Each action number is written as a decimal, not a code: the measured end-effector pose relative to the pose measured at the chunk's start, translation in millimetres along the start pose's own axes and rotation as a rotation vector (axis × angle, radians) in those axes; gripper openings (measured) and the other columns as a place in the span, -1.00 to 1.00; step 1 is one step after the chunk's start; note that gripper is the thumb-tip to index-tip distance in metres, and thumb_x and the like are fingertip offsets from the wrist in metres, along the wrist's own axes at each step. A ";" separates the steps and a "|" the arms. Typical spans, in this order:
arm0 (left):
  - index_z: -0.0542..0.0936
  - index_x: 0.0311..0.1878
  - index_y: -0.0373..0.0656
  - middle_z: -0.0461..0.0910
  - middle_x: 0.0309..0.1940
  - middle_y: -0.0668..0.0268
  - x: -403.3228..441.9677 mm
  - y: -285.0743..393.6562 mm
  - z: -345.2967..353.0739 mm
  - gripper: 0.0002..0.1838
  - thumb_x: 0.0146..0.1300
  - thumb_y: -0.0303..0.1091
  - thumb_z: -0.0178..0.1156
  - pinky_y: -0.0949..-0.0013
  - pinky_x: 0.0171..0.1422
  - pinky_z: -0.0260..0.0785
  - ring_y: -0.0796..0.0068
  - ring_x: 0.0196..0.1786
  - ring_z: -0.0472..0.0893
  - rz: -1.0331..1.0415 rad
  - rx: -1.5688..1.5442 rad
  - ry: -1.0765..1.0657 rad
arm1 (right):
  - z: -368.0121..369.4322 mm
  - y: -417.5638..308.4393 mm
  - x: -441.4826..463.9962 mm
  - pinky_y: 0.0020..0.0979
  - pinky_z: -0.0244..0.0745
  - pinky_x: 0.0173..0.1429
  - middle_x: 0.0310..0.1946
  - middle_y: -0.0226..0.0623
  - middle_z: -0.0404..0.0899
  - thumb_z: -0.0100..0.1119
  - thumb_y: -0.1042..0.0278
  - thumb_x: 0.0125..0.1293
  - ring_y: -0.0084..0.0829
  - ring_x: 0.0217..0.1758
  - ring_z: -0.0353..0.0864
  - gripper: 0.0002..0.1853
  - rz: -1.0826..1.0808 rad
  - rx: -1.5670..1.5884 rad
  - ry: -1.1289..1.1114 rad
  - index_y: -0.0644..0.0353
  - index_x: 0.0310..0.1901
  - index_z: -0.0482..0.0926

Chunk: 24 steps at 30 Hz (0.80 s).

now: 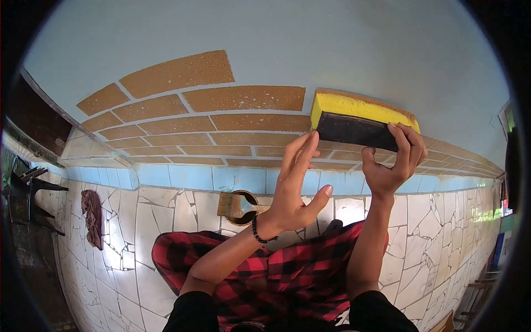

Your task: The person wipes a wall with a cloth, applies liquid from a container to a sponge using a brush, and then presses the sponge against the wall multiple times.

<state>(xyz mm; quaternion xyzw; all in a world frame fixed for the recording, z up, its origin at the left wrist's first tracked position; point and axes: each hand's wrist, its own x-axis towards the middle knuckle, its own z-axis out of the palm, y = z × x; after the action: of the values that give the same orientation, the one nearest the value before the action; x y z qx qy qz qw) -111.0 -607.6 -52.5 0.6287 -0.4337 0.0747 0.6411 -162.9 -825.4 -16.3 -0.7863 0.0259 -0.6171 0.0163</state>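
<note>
A yellow sponge block (365, 104) with a black backing has brown paint along its far edge. My right hand (395, 157) grips it by the right end of the backing, thumb beneath and fingers over it. The block is up at the wall, in line with a row of painted brown bricks (260, 122); whether its face touches the wall is hidden. My left hand (296, 188), wearing a dark bead bracelet (258, 229), has its fingers stretched out and thumb apart. Its fingertips are at the block's lower left corner, and it holds nothing.
A paintbrush (229, 206) lies across a round paint container (243, 220) on the broken-tile floor (409, 232). Light blue tiles (218, 178) line the wall's foot. At left are a crumpled cloth (91, 218) and a dark chair (41, 193).
</note>
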 end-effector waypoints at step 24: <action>0.23 0.58 -0.32 0.21 0.59 -0.04 2.3 8.6 -15.7 -0.15 0.16 -0.40 0.16 0.12 0.38 0.40 0.15 0.38 0.50 0.045 -0.133 -0.035 | -23.6 -4.8 20.0 -0.23 0.30 0.34 0.03 -0.32 0.71 0.41 0.53 -0.23 -0.28 0.16 0.59 -0.32 -0.013 0.067 0.062 0.03 0.11 0.71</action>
<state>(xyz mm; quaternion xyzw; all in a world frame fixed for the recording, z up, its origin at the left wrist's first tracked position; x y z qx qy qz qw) -107.9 -593.3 -42.0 0.5760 -0.4629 0.0491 0.6719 -181.0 -821.7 9.0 -0.7659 0.0008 -0.6419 0.0377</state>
